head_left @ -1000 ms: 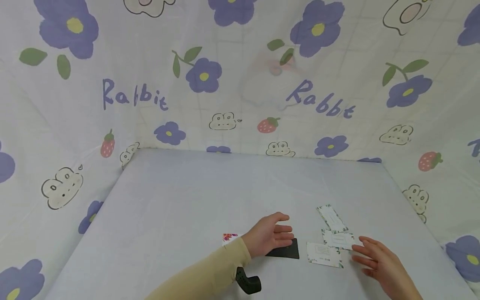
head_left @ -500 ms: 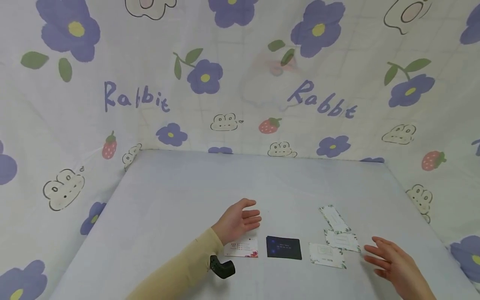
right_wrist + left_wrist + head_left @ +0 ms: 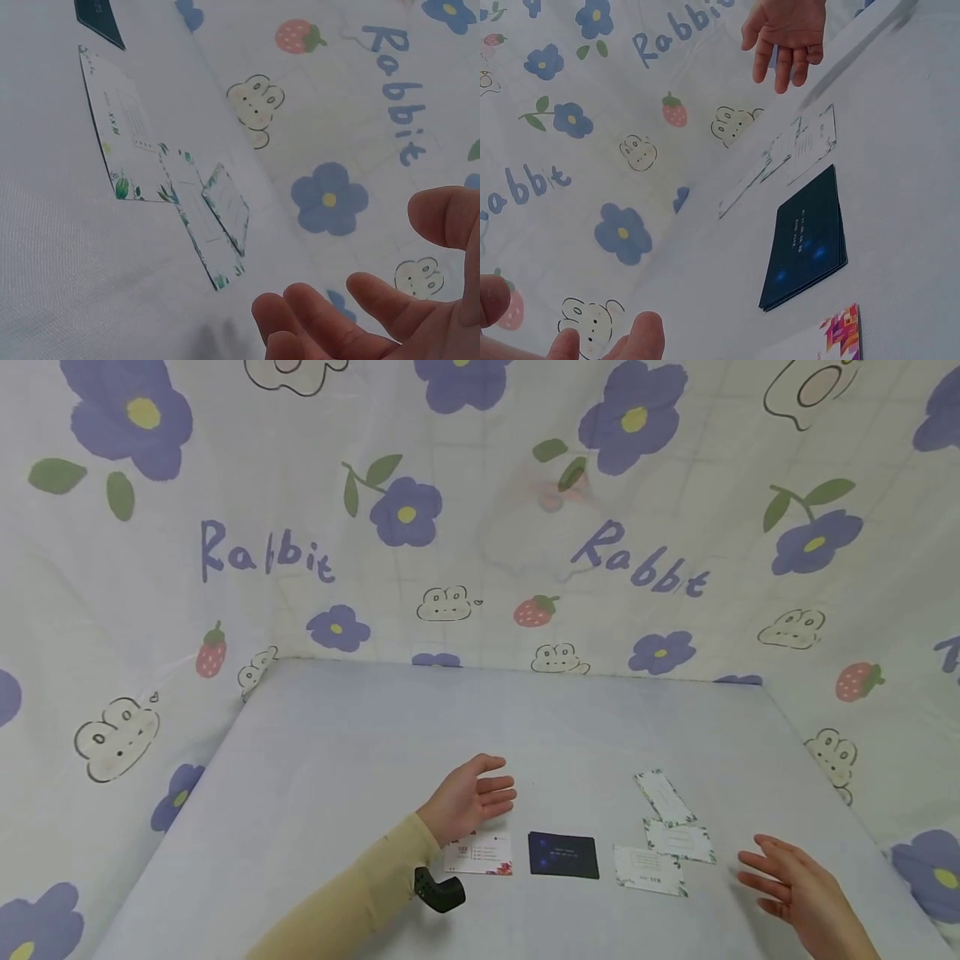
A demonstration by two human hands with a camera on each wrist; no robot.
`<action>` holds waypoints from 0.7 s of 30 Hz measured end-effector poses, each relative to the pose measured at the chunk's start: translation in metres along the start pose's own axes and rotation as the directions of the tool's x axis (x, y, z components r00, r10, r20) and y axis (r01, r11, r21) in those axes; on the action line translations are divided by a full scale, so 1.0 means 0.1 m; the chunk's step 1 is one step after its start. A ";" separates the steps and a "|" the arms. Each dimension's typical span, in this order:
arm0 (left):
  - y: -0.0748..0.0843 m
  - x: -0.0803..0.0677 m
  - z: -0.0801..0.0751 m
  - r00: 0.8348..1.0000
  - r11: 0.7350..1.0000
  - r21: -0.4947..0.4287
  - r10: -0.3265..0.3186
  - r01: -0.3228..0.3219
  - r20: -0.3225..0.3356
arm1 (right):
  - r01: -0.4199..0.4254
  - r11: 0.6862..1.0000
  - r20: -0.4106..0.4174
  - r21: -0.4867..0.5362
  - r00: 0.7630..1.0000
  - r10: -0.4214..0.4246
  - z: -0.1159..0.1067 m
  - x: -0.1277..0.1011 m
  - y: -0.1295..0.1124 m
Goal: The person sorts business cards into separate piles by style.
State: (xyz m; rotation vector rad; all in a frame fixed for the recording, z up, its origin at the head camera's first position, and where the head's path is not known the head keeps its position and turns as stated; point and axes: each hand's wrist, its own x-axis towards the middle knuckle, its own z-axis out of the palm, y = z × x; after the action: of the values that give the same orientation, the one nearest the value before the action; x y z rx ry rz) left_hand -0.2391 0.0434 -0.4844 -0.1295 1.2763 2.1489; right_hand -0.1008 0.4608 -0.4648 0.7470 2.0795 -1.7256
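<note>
1. My left hand (image 3: pixel 468 797) hovers with a loose, empty grip, fingers relaxed, just behind the white card with pink and red corner print (image 3: pixel 480 855) on the pale grey surface (image 3: pixel 360 752)
2. Dark navy rectangular card (image 3: pixel 563 855) lies flat just right of it; apart
3. Three white leaf-edged cards (image 3: pixel 667 842) overlap further right
4. My right hand (image 3: pixel 795 889) hangs near them; fingers spread, holding nothing
</note>
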 end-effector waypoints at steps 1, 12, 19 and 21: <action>0.00 0.00 0.01 1.000 1.000 0.003 0.000 0.000 -0.001 | -0.001 1.000 -0.001 0.001 1.000 0.001 0.00 0.00 0.00; -0.03 0.09 0.12 1.000 0.995 0.098 -0.024 0.023 0.016 | 0.002 1.000 -0.002 -0.023 1.000 -0.002 -0.03 -0.01 -0.03; -0.08 0.25 0.38 0.997 0.963 0.265 -0.064 0.051 0.039 | 0.035 0.996 -0.046 -0.083 0.998 -0.039 -0.03 0.06 -0.08; -0.12 0.31 0.49 0.996 0.952 0.299 -0.076 0.060 0.040 | 0.048 0.991 -0.065 -0.126 0.996 -0.057 -0.03 0.10 -0.10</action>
State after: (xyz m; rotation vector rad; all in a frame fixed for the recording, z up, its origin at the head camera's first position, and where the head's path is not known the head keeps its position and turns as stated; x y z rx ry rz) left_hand -0.2464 0.1021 -0.4799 0.0074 1.5250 1.8651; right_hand -0.1149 0.4639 -0.4618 0.7295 2.2479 -1.6007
